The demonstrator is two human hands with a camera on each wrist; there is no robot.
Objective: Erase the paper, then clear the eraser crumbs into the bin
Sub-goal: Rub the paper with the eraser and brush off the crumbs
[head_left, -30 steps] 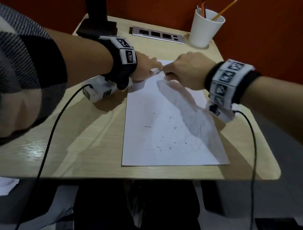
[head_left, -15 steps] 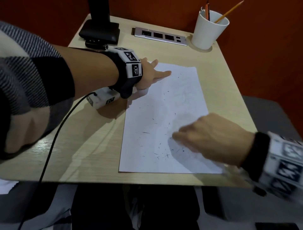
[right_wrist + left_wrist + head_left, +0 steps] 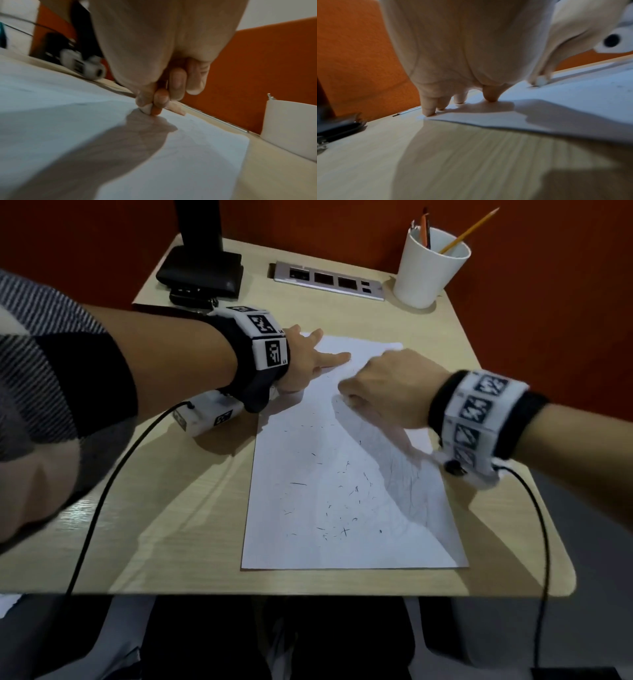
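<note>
A white sheet of paper (image 3: 342,474) lies on the wooden desk (image 3: 171,491), dotted with dark eraser crumbs (image 3: 342,529) across its lower middle. My left hand (image 3: 308,354) lies flat with straight fingers (image 3: 428,109) pressing the sheet's top left corner. My right hand (image 3: 380,385) is over the upper part of the sheet and pinches a small white eraser (image 3: 145,108) between thumb and fingertips, its tip touching the paper (image 3: 171,155). From the left wrist view the eraser (image 3: 541,80) shows white against the paper (image 3: 573,108). No bin is in view.
A white cup (image 3: 428,265) with pencils stands at the back right corner. A metal socket strip (image 3: 329,280) is set in the desk's far edge. A black monitor base (image 3: 202,272) sits at the back left. Cables hang off both wrists over the front edge.
My right hand swept from the sheet's top down to its lower middle, then back up near the top. The left hand, which met the right one at the start, went flat on the corner.
</note>
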